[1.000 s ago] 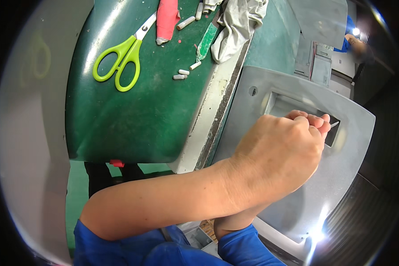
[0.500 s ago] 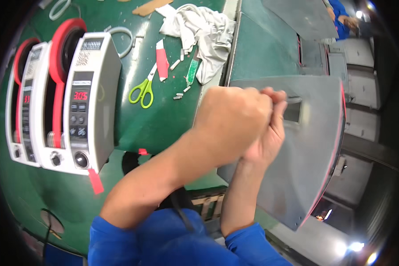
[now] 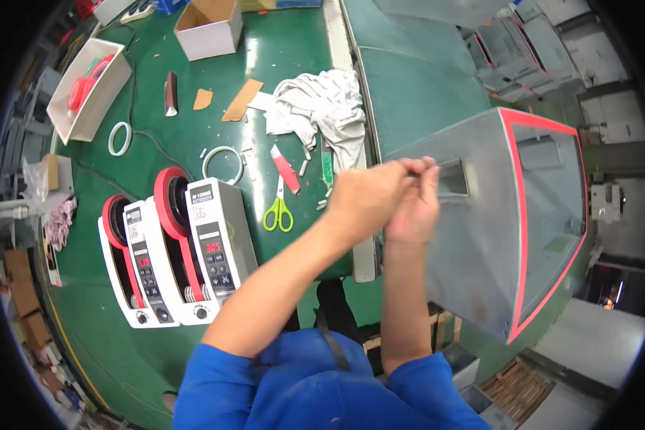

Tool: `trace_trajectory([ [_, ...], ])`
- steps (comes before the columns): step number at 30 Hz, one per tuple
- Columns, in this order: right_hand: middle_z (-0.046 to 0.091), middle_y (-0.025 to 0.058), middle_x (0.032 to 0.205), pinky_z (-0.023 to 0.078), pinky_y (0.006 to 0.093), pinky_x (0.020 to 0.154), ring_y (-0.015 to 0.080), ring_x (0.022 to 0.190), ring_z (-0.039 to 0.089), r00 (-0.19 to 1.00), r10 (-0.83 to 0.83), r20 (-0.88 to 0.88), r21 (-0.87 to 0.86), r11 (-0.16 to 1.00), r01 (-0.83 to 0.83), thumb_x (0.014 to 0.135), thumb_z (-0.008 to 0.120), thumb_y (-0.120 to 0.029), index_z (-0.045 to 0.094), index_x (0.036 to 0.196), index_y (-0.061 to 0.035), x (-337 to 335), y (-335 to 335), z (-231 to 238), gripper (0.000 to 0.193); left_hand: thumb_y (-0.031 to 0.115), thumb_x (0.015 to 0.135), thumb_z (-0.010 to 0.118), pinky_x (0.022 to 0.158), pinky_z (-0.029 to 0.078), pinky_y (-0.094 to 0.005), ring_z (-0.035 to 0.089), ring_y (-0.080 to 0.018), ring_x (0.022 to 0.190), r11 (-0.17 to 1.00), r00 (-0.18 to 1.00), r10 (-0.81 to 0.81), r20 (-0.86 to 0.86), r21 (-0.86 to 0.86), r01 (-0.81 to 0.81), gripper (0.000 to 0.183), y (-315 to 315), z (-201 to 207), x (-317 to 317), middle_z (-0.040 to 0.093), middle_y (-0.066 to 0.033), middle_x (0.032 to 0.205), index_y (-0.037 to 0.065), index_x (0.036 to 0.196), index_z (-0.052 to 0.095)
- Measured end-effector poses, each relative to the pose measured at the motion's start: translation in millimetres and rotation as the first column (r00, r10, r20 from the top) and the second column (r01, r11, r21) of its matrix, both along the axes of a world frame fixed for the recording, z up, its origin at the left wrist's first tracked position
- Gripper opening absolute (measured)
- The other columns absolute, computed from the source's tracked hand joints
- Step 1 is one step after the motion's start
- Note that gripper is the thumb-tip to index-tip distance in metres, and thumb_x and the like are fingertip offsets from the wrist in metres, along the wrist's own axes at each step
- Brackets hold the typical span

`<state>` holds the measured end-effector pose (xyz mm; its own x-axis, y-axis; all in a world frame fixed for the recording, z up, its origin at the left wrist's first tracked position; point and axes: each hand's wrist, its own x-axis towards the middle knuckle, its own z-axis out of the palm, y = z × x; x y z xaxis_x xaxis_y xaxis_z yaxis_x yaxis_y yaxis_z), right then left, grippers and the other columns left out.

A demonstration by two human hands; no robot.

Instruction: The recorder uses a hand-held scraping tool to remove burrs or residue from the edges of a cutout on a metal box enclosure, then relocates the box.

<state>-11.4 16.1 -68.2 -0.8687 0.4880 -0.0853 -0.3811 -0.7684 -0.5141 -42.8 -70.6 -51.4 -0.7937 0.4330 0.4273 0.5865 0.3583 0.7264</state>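
Note:
My left hand (image 3: pixel 373 195) is closed, its fingertips meeting those of my right hand (image 3: pixel 414 211). The right hand's fingers are curled in a pinch, palm partly showing. Anything between the fingertips is too small or hidden to make out. Both hands are in front of a grey sheet-metal box (image 3: pixel 473 265), close to the rectangular cut-out (image 3: pixel 453 178) in its side. Red tape (image 3: pixel 521 236) borders the box's open face on the right. I cannot tell whether the hands touch the box.
Left of my arms stand two white tape dispensers (image 3: pixel 240 236) with red rolls. Green-handled scissors (image 3: pixel 278 215), a red-handled cutter (image 3: pixel 285 172) and a white cloth (image 3: pixel 322 107) lie on the green table. Farther back are a cardboard box (image 3: pixel 211 39) and a cream bin (image 3: pixel 72 107) holding tape rolls.
My view has shifted, showing more of the table and the box's red-bordered open face. My hands stay together near the cut-out, with the fingertips still touching.

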Motion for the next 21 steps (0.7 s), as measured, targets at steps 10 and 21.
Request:
trace_trajectory([
  [10,0.047,0.0037,0.076,0.041,0.0336,0.079,0.0179,0.079,0.048,0.994,0.0,-0.113,-0.107,0.994,-0.012,0.092,0.031,-0.024,0.043,0.087,-0.0066,-7.5,-20.9,10.7,0.022,0.013,0.074,0.059,0.046,0.046,-0.0305,0.059,-0.0234,0.058,0.997,0.983,-0.068,-0.168,-0.05,0.061,0.012,-15.7,12.0,-15.8,0.059,-0.009,0.066,0.005,0.083,0.057],
  [21,0.044,0.0033,0.07,0.038,0.0368,0.085,0.0183,0.074,0.047,0.997,-0.021,-0.078,-0.108,0.994,0.012,0.092,0.03,-0.024,0.042,0.085,-0.007,-11.6,-5.3,21.2,0.022,0.011,0.074,0.059,0.05,0.047,-0.0294,0.06,-0.0251,0.06,0.995,0.986,-0.048,-0.162,-0.096,0.033,0.01,0.9,20.9,-14.7,0.06,-0.0107,0.072,0.004,0.081,0.058],
])
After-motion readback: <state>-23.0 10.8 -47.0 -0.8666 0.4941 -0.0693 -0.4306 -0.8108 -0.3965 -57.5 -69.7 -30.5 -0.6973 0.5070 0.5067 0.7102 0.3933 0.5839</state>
